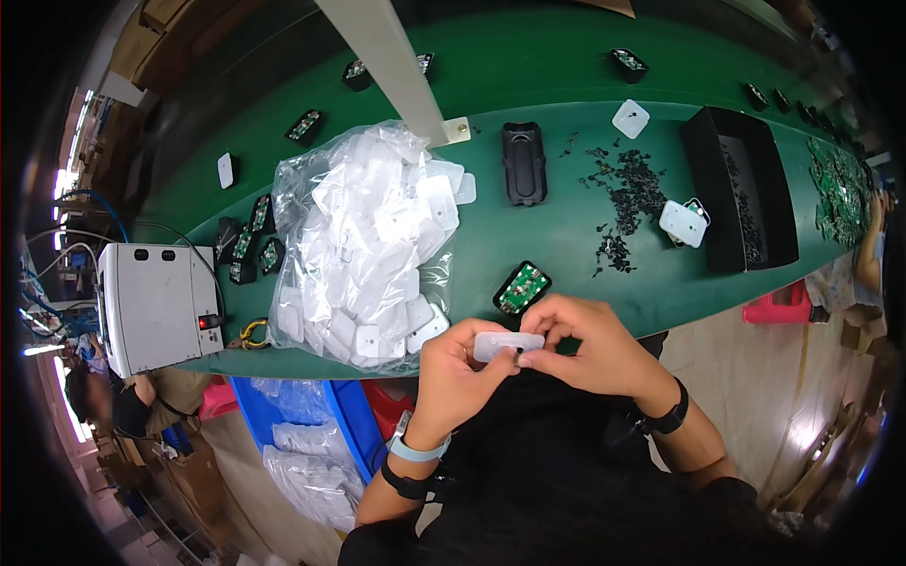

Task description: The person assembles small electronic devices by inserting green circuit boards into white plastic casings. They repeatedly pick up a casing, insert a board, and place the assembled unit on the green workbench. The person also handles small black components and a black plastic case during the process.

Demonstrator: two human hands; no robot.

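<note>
left hand [456, 368] and right hand [590, 351] both pinch closed on the white plastic cover [508, 344], just below the green circuit board [522, 288] | advice: keep the cover level, press evenly, thumbs near its edge

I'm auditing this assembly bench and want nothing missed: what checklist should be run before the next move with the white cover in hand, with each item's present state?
1. White cover held by both hands: ok; left hand and right hand pinch its two ends.
2. Cover seated correctly on its part: cannot tell; fingers hide the underside.
3. Next circuit-board unit within reach: ok; it lies on the green table just beyond the hands.
4. Cover supply: ok; the clear bag of white covers is open and full.
5. Small black parts contained: not ok; they lie scattered loose beside the black tray.
</note>
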